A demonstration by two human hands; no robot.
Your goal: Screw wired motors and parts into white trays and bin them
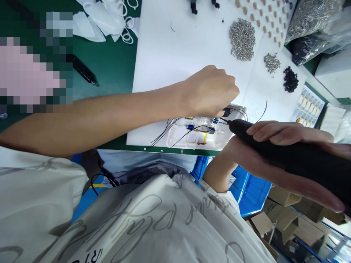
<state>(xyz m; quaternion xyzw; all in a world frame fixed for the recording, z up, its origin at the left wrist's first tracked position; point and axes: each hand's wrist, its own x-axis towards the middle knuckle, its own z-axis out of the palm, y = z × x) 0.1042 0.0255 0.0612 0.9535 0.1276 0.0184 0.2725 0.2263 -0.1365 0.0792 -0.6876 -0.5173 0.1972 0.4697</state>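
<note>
My right hand (287, 137) is wrapped round a black electric screwdriver (263, 142), held nearly level. Its thin bit points left into a white plastic housing (171, 140) at the table's front edge. Inside the housing sit small blue parts (189, 127), a yellow-edged block (196, 137) and thin black wires (181, 138), some trailing out to the left. Over the back of the housing, my left hand (212, 89) is closed with its knuckles up. A black round part (226, 111) shows beside its fingertips; whatever the fingers grip is hidden.
Piles of silver screws (242, 39), smaller silver screws (272, 63) and black screws (290, 79) lie on the white sheet (156, 54). A tray of small parts (308, 106) stands at right. A black pen-like tool (83, 69) and white ring-ended pieces (106, 18) lie left. Below is a blue bin (252, 190).
</note>
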